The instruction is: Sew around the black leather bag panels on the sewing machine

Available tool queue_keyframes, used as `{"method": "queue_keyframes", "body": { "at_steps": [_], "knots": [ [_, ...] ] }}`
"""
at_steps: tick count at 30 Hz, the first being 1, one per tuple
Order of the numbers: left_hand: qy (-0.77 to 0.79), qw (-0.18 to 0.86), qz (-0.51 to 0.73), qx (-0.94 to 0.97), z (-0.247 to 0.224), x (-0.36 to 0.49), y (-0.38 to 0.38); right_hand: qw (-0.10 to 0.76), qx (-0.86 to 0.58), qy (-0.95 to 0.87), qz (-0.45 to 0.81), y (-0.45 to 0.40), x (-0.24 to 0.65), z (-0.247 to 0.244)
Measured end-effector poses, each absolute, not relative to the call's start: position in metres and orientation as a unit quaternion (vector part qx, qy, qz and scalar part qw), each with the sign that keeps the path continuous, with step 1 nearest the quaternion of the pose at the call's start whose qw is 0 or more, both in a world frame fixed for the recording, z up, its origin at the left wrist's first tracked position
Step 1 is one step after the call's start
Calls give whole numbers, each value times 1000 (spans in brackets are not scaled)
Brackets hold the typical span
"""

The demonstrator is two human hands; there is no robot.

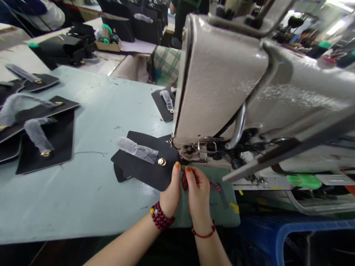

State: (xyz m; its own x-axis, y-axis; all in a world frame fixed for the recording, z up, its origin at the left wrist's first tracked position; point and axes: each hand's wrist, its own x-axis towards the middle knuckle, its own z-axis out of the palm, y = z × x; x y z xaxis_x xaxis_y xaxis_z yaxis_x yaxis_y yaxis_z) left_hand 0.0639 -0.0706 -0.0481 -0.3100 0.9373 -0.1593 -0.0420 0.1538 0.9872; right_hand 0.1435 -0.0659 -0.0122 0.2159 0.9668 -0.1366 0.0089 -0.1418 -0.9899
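Note:
A black leather-like bag panel (144, 171) carries a plastic-wrapped handle (138, 149) with a gold metal fitting (161, 162). My left hand (170, 197) grips the panel's near right corner, thumb on top and fingers hidden beneath. Another black piece pokes out from under it. Close beside, my right hand (199, 192) is closed in a pinch by the panel's edge, just below the needle area of the sewing machine (219, 85). Whatever its fingertips hold is too small to make out. Right of that hand, a red-handled tool (215, 186) lies on the table.
Several similar black panels with wrapped handles (39, 135) lie at the left of the pale green table (91, 199). One more panel (163, 105) sits behind the machine head. A blue bin (280, 236) stands low at the right. A person (191, 14) is at the back.

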Motion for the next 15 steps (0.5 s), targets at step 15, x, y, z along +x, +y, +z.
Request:
{"method": "queue_keyframes", "body": {
  "at_steps": [15],
  "knots": [
    [369,113,209,898,-7,-109,23,476,-582,-491,440,-43,105,-7]
  ]
}}
